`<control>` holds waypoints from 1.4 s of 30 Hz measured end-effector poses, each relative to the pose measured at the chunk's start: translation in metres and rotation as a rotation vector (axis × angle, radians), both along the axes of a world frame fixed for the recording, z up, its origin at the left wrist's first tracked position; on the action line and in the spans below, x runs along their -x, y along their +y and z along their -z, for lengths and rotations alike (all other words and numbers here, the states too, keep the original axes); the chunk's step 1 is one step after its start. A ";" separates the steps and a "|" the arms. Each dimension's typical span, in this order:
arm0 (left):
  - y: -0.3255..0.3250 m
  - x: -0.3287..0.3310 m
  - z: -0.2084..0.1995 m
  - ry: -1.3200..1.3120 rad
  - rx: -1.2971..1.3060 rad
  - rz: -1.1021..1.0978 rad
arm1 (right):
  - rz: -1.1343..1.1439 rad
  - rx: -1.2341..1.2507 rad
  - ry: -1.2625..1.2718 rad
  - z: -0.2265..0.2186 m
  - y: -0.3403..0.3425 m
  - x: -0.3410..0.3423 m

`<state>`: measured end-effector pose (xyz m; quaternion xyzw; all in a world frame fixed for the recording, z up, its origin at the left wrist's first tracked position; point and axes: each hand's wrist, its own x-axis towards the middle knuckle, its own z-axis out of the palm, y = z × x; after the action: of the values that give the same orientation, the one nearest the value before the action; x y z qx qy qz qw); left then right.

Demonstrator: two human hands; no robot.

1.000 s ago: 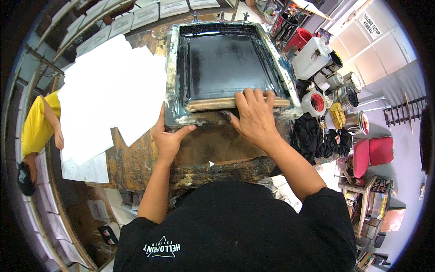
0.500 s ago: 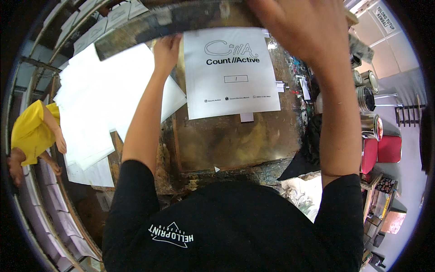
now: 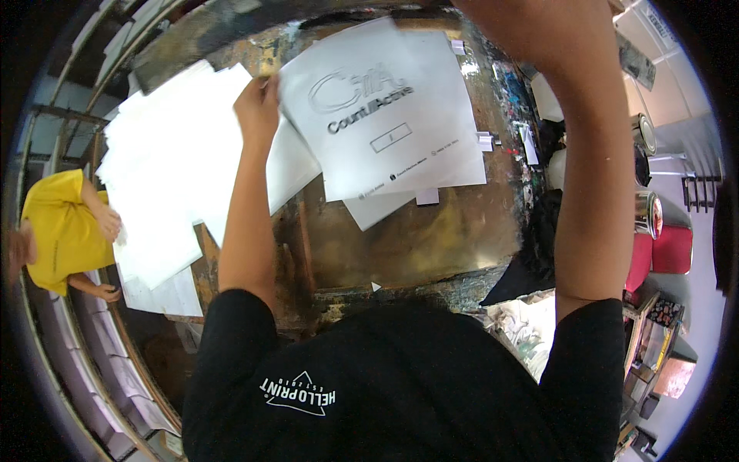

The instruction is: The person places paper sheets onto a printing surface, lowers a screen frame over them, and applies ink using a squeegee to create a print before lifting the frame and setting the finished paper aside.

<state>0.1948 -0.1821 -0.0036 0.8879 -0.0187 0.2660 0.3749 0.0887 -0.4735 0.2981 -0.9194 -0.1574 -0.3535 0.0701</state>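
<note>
As left hand (image 3: 258, 108) pinches paper (image 3: 389, 158), thin, rectangular

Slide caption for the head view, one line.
Left hand holds a printed sheet by its edge, beside overlapping white sheets.

Sheet (image 3: 366, 142) wht w/ blk print (image 3: 371, 110); pile (image 3: 177, 169) plain wht. Table (image 3: 400, 246) brn, mottled, multicol. paint specks (image 3: 504, 86). Shirt (image 3: 416, 385) blk w/ wht logo (image 3: 299, 394); co-worker's top (image 3: 65, 231) yel. Tabs (image 3: 427, 197) pale lilac. Chair (image 3: 672, 248) red.

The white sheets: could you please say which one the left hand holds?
The printed sheet, corner in the left hand; what shows of the pile and lower sheet is blank.
</note>
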 end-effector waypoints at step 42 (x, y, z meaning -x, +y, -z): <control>-0.113 0.204 0.015 0.300 -0.583 0.510 | -0.035 0.030 0.161 0.004 -0.014 -0.004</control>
<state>-0.0092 -0.2950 -0.0182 0.9527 -0.2580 0.0159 0.1601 0.0928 -0.4879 0.2943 -0.9430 -0.1726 -0.2746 0.0751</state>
